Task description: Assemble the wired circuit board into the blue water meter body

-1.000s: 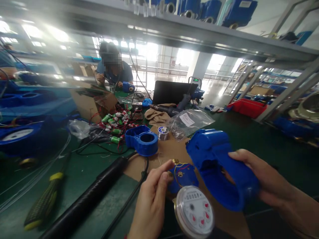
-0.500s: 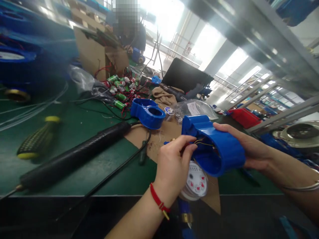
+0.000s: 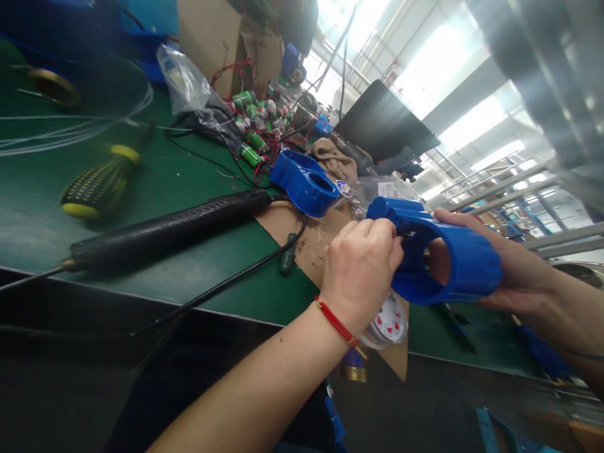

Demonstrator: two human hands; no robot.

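Note:
My right hand grips a blue plastic meter housing, held on its side above the bench edge. My left hand, with a red cord at the wrist, has its fingertips pressed into the housing's open end; what they pinch is hidden. Just below the hands a round water meter dial with red pointers rests on a brown cardboard sheet. A second blue housing lies on the cardboard beyond.
On the green bench mat lie a long black tool with its cable, a yellow-and-black screwdriver, green batteries with red wires, plastic bags, a cardboard box and a black laptop.
The camera has dropped and tilted left. My left hand moved from beside the dial up into the housing's open end, and my right hand turned the housing sideways.

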